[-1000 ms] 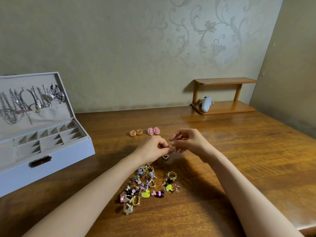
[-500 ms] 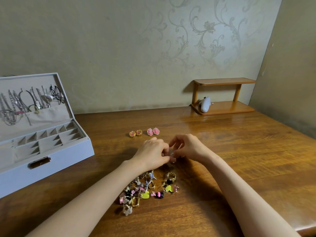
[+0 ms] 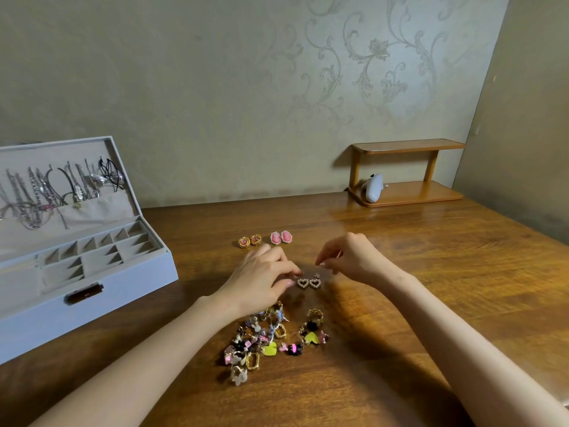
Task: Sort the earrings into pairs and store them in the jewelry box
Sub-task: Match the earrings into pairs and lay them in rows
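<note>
Two pearl heart earrings (image 3: 308, 283) lie side by side on the wooden table (image 3: 415, 272). My left hand (image 3: 261, 278) rests beside them, its fingertips touching the left heart. My right hand (image 3: 348, 257) hovers just above and to the right, fingers loosely curled, holding nothing. Farther back lie a gold-and-pink round pair (image 3: 249, 241) and a pink oval pair (image 3: 281, 237). A mixed pile of earrings (image 3: 271, 337) sits near me. The grey jewelry box (image 3: 92, 291) stands open at the left.
Necklaces (image 3: 46, 192) hang in the box lid; several box compartments look bare. A small wooden shelf (image 3: 406, 174) holding a white object (image 3: 374, 188) stands at the back right against the wall.
Both hands came down to the table and drew apart. The two heart earrings they held together now lie paired on the wood, and my right hand has let go.
</note>
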